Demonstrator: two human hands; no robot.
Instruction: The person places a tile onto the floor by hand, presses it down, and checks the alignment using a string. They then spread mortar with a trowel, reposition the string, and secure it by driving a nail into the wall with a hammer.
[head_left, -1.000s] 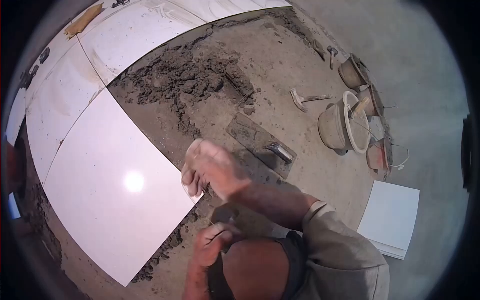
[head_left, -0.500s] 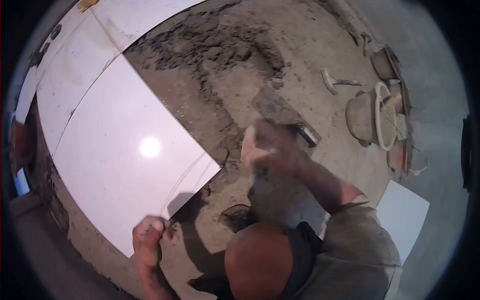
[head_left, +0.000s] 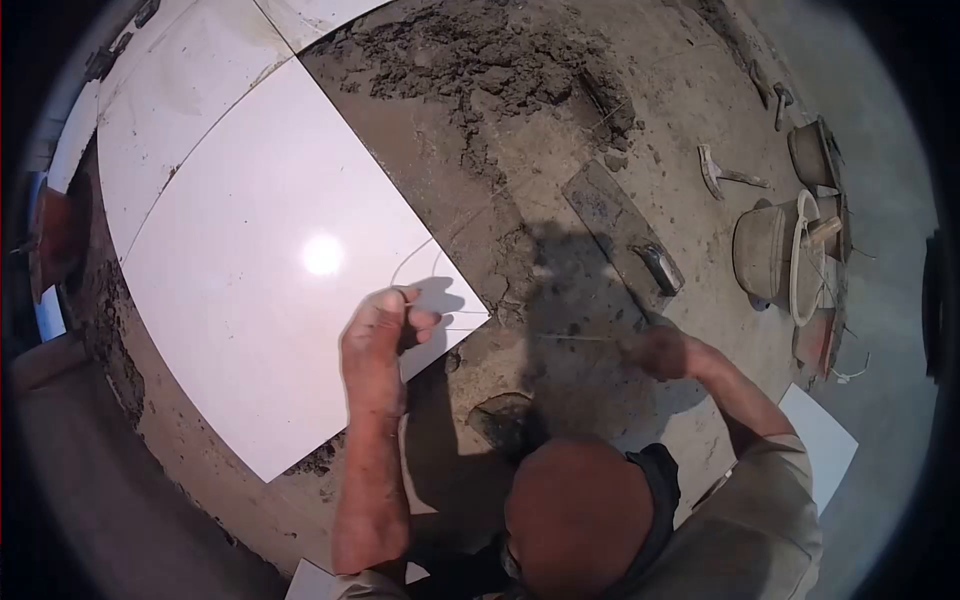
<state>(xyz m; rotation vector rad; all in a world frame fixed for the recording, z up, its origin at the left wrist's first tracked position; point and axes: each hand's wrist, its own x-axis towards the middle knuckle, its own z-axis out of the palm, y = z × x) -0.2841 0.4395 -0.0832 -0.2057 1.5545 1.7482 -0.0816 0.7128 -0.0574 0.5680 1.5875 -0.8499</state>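
Observation:
My left hand (head_left: 385, 325) is pinched on a thin string (head_left: 580, 338) above the near right part of a large white tile (head_left: 250, 300). Loose loops of the string hang over the tile's right corner. To the right, over the grey-brown ground, my right hand (head_left: 660, 352) is closed at the string's other end, its fingers partly blurred. A long flat trowel (head_left: 610, 215) with a metal handle lies just beyond this hand.
Dark loose mortar (head_left: 480, 70) lies beyond the tile. A hammer (head_left: 715, 172), a bucket (head_left: 765, 245) and other containers stand at the right. Another white tile (head_left: 820, 440) lies at the right edge, and a reddish container (head_left: 55, 240) at the far left.
My left hand has moved from the tile's near edge up and right over it. My right hand has moved right and down. The string now stretches between them; the view has shifted.

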